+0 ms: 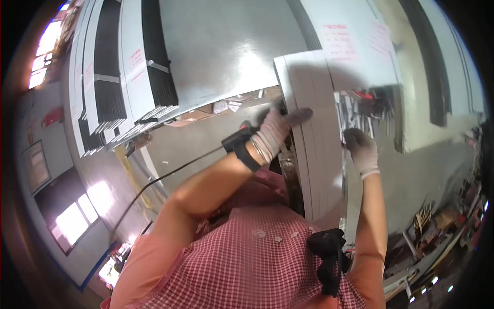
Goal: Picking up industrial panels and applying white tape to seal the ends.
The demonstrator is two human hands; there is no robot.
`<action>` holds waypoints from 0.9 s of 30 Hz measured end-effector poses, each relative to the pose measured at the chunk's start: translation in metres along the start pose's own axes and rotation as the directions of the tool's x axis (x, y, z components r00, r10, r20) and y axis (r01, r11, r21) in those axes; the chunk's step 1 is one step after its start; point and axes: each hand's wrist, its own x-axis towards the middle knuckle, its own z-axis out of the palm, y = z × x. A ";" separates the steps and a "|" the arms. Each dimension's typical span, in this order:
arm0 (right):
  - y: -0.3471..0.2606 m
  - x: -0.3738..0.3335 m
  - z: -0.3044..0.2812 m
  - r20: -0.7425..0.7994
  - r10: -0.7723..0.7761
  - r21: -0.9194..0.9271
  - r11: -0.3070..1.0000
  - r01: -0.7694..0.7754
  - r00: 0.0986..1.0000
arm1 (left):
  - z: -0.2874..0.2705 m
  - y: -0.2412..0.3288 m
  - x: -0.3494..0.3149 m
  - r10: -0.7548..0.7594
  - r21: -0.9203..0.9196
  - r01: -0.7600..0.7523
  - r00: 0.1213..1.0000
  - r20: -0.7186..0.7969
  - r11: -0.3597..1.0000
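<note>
A long, narrow grey sheet-metal panel (311, 139) with lengthwise fold lines extends from the sheets in front of me down to my waist. My left hand (275, 129), in a striped glove with dark fingertips, is closed over its left edge; one finger or thumb lies across the top face. A black strap circles that wrist, beside a dark device (236, 140) with a black cable. Close to the panel's right edge is my right hand (363, 152), in a pale glove with dark fingertips. Its fingers are curled; whether they touch the panel is hidden.
Stacked grey folded profiles (136, 62) stand at the far left. A broad metal sheet (231, 46) and a pale sheet with red print (350, 46) lie ahead. Thin strips (363, 113) hang below the pale sheet. Scrap pieces (437, 226) litter the lower right.
</note>
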 end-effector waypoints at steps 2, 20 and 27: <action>-0.047 -0.048 -0.032 0.307 0.477 0.162 0.826 -0.539 0.823 | -0.031 0.005 -0.008 0.037 0.213 -0.053 0.996 0.078 0.976; -0.205 -0.360 0.109 0.901 0.373 0.211 0.070 -0.975 0.222 | -0.284 -0.261 -0.214 -0.734 -0.104 0.727 0.666 -0.132 0.679; -0.017 -0.281 0.303 0.939 0.339 0.189 -0.356 -0.915 0.062 | -0.244 -0.307 -0.236 -0.897 -0.181 0.903 0.416 0.150 0.388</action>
